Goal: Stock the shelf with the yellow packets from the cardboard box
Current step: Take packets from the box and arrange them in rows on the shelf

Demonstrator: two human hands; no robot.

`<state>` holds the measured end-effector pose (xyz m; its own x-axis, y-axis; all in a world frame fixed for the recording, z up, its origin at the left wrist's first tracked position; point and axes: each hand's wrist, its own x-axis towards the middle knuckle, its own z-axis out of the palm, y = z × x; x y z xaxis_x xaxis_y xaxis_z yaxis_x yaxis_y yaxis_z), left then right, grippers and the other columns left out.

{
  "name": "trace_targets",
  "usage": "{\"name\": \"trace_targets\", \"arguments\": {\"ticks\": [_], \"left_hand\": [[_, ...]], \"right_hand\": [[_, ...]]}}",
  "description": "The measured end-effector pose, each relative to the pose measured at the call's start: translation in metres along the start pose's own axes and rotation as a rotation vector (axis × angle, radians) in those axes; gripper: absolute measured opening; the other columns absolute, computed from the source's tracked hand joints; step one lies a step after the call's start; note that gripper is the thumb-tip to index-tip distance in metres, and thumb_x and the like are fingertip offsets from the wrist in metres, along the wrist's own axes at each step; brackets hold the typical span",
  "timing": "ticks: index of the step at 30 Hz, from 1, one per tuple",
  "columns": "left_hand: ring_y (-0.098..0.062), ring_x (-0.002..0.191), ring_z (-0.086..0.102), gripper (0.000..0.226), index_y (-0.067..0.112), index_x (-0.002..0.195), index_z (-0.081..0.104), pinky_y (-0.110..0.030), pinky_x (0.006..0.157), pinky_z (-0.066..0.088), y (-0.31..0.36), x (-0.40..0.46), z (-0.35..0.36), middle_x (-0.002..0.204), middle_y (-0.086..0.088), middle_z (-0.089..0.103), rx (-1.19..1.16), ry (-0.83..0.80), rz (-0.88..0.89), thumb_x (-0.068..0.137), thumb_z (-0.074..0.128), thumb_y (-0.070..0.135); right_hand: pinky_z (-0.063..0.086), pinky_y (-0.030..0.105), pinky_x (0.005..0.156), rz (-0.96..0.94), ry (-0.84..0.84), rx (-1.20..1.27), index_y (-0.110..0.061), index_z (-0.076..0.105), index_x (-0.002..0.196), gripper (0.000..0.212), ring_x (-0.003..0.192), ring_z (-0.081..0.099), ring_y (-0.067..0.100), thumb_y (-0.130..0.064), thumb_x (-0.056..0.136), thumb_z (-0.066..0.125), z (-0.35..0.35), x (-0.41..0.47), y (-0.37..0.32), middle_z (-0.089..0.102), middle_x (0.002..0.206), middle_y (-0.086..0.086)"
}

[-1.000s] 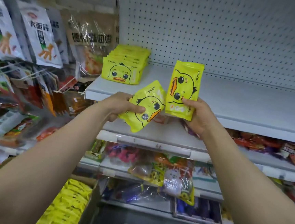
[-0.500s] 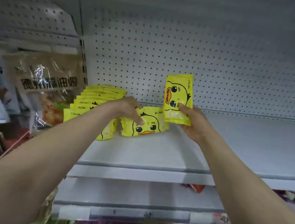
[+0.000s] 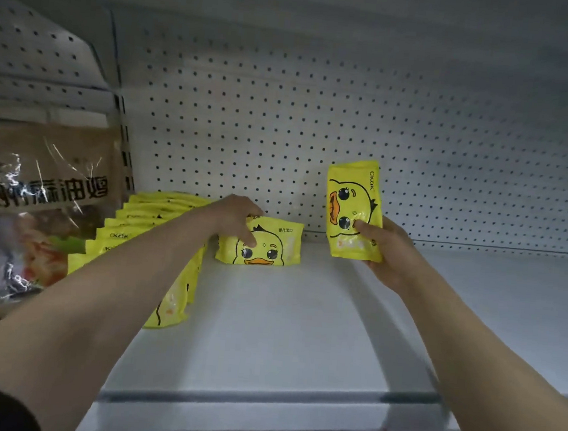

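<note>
My left hand [image 3: 238, 216] grips a duck packet [image 3: 261, 247] upright near the shelf's [image 3: 301, 320] back edge; right hand [image 3: 381, 246] pinches another packet [image 3: 352, 207] aloft — released carelessly, the standing one may topple.

A white perforated metal back panel [image 3: 353, 118] fills the view, dotted with small holes, lit cool and dim. Above it, the grey underside of an upper shelf [image 3: 294, 6]. At left, a brown and clear plastic food bag with bold black characters [image 3: 37, 193] hangs beside a slotted upright post [image 3: 123, 153].
</note>
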<state>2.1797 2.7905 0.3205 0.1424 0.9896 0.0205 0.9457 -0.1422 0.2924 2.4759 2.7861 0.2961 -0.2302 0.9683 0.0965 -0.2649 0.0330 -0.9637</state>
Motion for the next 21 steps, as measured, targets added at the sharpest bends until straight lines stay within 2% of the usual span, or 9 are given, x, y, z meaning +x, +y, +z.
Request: {"name": "trace_targets", "arguments": {"ticks": [3, 6, 9, 12, 15, 17, 21], "left_hand": [[-0.022, 0.122, 0.049, 0.069, 0.019, 0.133, 0.055, -0.025, 0.092, 0.039, -0.011, 0.012, -0.001, 0.134, -0.003, 0.054, 0.025, 0.029, -0.018, 0.071, 0.083, 0.028], [-0.022, 0.12, 0.05, 0.067, 0.019, 0.132, 0.056, -0.024, 0.089, 0.038, -0.02, 0.021, -0.002, 0.132, -0.003, 0.056, 0.038, 0.049, -0.021, 0.07, 0.083, 0.025], [-0.022, 0.116, 0.051, 0.07, 0.02, 0.132, 0.054, -0.03, 0.092, 0.043, -0.027, 0.027, -0.001, 0.129, -0.002, 0.057, 0.013, 0.101, -0.035, 0.069, 0.083, 0.02], [-0.019, 0.102, 0.05, 0.069, 0.02, 0.128, 0.052, -0.031, 0.083, 0.045, -0.031, 0.033, 0.003, 0.12, -0.005, 0.057, 0.001, 0.129, -0.025, 0.067, 0.085, 0.02], [-0.019, 0.093, 0.049, 0.061, 0.021, 0.12, 0.052, -0.029, 0.069, 0.038, -0.032, 0.036, 0.006, 0.111, -0.003, 0.057, 0.033, 0.14, 0.019, 0.068, 0.083, 0.018], [-0.021, 0.094, 0.053, 0.056, 0.025, 0.116, 0.051, -0.03, 0.067, 0.037, -0.032, 0.037, 0.007, 0.108, -0.003, 0.059, 0.112, 0.153, 0.046, 0.069, 0.082, 0.021], [-0.023, 0.115, 0.049, 0.067, 0.024, 0.13, 0.046, -0.034, 0.085, 0.04, -0.025, 0.036, 0.007, 0.121, -0.002, 0.055, 0.493, 0.225, 0.08, 0.073, 0.079, 0.036]], "right_hand": [[0.056, 0.044, 0.089, -0.005, -0.009, 0.002, -0.008, 0.059, 0.13, 0.038, 0.113, 0.066, 0.032, -0.005, 0.092, 0.058, -0.003, 0.007, 0.0, 0.068, 0.123, 0.012], [0.054, 0.046, 0.092, -0.009, -0.011, -0.023, -0.008, 0.06, 0.129, 0.037, 0.113, 0.065, 0.033, -0.005, 0.092, 0.058, -0.006, 0.013, 0.002, 0.068, 0.123, 0.012], [0.05, 0.051, 0.098, -0.004, -0.024, -0.04, -0.009, 0.059, 0.131, 0.041, 0.116, 0.064, 0.034, -0.007, 0.09, 0.061, -0.009, 0.02, 0.006, 0.067, 0.125, 0.012], [0.049, 0.053, 0.1, 0.001, -0.023, -0.041, -0.01, 0.06, 0.131, 0.041, 0.115, 0.064, 0.036, -0.007, 0.09, 0.061, -0.007, 0.025, 0.01, 0.067, 0.125, 0.013], [0.049, 0.052, 0.1, 0.0, -0.021, -0.03, -0.01, 0.06, 0.13, 0.04, 0.115, 0.064, 0.035, -0.006, 0.09, 0.06, -0.005, 0.029, 0.011, 0.068, 0.124, 0.012], [0.05, 0.051, 0.098, 0.002, -0.022, -0.019, -0.009, 0.059, 0.13, 0.04, 0.114, 0.064, 0.035, -0.005, 0.091, 0.06, -0.004, 0.032, 0.013, 0.068, 0.124, 0.012], [0.051, 0.051, 0.096, 0.007, -0.02, -0.007, -0.007, 0.059, 0.131, 0.04, 0.115, 0.064, 0.036, -0.004, 0.091, 0.06, -0.002, 0.038, 0.015, 0.067, 0.125, 0.014]]}}
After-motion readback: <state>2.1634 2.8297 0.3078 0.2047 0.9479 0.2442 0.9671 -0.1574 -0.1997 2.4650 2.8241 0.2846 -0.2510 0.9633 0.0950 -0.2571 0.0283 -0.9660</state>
